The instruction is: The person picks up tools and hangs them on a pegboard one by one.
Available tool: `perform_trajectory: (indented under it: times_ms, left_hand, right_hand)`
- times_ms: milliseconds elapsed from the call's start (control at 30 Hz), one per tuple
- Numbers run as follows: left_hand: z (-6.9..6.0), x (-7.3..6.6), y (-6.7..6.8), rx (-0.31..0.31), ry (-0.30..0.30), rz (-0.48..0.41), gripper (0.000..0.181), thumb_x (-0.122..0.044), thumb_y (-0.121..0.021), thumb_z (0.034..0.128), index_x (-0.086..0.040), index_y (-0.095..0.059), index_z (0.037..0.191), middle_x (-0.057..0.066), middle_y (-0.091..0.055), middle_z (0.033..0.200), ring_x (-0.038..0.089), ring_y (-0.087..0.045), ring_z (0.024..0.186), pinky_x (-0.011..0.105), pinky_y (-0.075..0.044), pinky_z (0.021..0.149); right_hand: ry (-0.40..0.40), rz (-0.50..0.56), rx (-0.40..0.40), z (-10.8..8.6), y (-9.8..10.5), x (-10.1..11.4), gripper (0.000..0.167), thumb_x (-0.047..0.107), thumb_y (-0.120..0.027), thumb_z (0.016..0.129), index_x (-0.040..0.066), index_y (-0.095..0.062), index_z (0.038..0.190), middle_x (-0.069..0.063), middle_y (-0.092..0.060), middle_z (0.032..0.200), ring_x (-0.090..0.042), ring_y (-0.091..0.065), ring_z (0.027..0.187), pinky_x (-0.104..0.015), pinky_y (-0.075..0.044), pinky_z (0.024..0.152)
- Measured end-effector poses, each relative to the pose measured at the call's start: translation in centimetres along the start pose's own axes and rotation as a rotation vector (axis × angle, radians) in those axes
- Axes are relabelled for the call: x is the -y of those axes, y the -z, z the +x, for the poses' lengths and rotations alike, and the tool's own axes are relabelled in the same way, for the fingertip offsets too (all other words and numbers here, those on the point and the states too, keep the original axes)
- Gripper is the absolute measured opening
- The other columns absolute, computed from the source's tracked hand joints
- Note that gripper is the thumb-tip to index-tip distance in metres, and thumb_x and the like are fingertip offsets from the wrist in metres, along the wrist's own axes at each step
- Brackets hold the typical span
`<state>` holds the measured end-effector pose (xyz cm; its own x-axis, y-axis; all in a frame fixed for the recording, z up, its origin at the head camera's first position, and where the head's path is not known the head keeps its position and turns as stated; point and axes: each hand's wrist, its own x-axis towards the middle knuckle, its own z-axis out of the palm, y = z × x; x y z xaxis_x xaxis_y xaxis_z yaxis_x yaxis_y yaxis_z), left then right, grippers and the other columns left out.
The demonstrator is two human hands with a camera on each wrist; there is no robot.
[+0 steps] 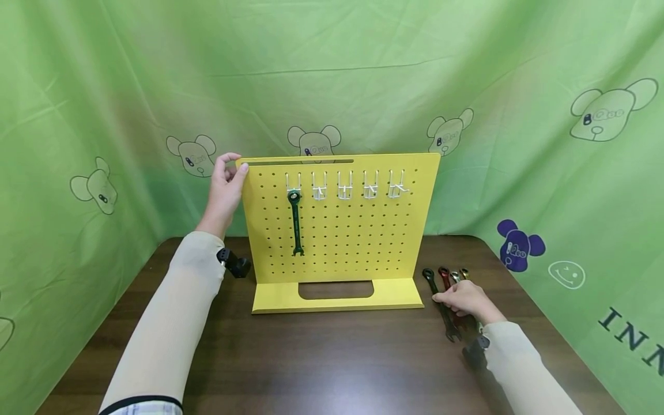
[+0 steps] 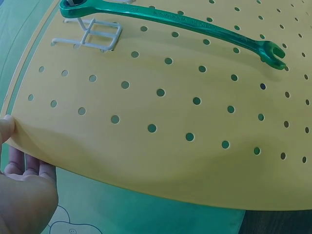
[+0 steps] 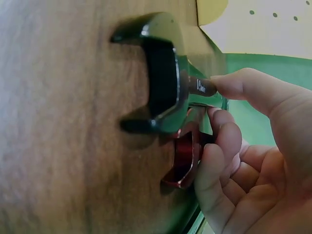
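Note:
A yellow pegboard [image 1: 358,242] stands upright on its base. My left hand [image 1: 222,193] grips its upper left corner, thumb in front and fingers behind. From the leftmost white hook hangs a green combination wrench [image 1: 297,225], its open end down; the left wrist view shows the wrench [image 2: 180,20] close up. At the right, my right hand [image 1: 467,300] pinches a dark combination wrench [image 3: 168,83] by its shaft, between thumb and fingers. Beside it lie a red wrench [image 1: 444,276], a silver wrench [image 1: 455,276] and a gold-coloured wrench [image 1: 464,273], partly hidden by the hand.
Several white wire hooks [image 1: 344,187] form a row near the board's top, to the right of the green wrench. The brown table [image 1: 321,363] extends in front of the base. A green printed curtain [image 1: 363,75] surrounds the table at the back and sides.

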<state>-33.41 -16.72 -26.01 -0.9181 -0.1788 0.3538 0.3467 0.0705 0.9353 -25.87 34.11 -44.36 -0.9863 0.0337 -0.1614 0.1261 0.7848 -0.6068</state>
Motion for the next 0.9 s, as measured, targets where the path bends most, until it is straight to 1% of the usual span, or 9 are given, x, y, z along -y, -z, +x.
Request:
perform_trajectory:
  times_ms: [100,333,500,667,767,900]
  left_hand:
    - [0.01,-0.02,0.01,-0.002,0.005,0.004,0.024,-0.022,-0.052,0.1056,-0.02,-0.047,0.129,0.004,-0.051,0.101,0.016,-0.053,0.09,0.03,-0.048,0.081]
    - [0.08,-0.02,0.08,0.003,0.001,0.011,0.027,-0.022,-0.053,0.1054,-0.019,-0.046,0.131,0.003,-0.05,0.099,0.016,-0.051,0.089,0.031,-0.046,0.08]
    - [0.03,-0.12,0.04,-0.001,0.005,0.017,0.029,-0.022,-0.053,0.1055,-0.017,-0.045,0.134,0.003,-0.05,0.1,0.016,-0.051,0.089,0.032,-0.046,0.081]
    - [0.05,-0.13,0.03,0.0,0.01,0.007,0.03,-0.022,-0.052,0.1055,-0.017,-0.045,0.134,0.003,-0.05,0.1,0.015,-0.051,0.09,0.032,-0.046,0.082]
    - [0.02,-0.17,-0.02,0.0,0.012,0.007,0.029,-0.022,-0.052,0.1055,-0.017,-0.045,0.134,0.003,-0.05,0.101,0.016,-0.051,0.09,0.032,-0.047,0.083]
    - [-0.11,-0.28,0.03,0.0,0.013,0.004,0.026,-0.022,-0.053,0.1054,-0.019,-0.046,0.131,0.003,-0.05,0.101,0.016,-0.052,0.091,0.032,-0.047,0.083]
  right_hand:
    - [0.004,-0.004,0.002,0.06,0.03,-0.03,0.038,0.031,-0.076,0.085,0.013,-0.056,0.058,0.001,-0.056,0.06,-0.013,-0.055,0.059,-0.028,-0.054,0.053]
    - [-0.017,0.01,0.004,0.3,0.12,-0.15,0.037,0.034,-0.076,0.085,0.013,-0.058,0.059,0.001,-0.058,0.061,-0.012,-0.057,0.059,-0.028,-0.055,0.055]
    - [-0.016,0.056,0.011,0.4,0.17,-0.48,0.038,0.033,-0.076,0.086,0.012,-0.058,0.06,0.003,-0.056,0.06,-0.013,-0.057,0.06,-0.028,-0.056,0.056]
    - [-0.033,0.103,0.019,0.41,0.17,-0.64,0.037,0.031,-0.077,0.086,0.013,-0.057,0.061,0.004,-0.053,0.058,-0.012,-0.056,0.058,-0.026,-0.055,0.055]
    - [-0.029,0.129,0.022,0.21,0.21,-0.61,0.031,0.028,-0.076,0.087,0.008,-0.063,0.067,0.002,-0.055,0.06,-0.012,-0.057,0.059,-0.027,-0.055,0.055]
    - [-0.016,0.152,0.029,-0.05,0.26,-0.52,0.025,0.022,-0.076,0.087,-0.002,-0.071,0.082,0.0,-0.058,0.065,-0.013,-0.059,0.06,-0.028,-0.056,0.056]
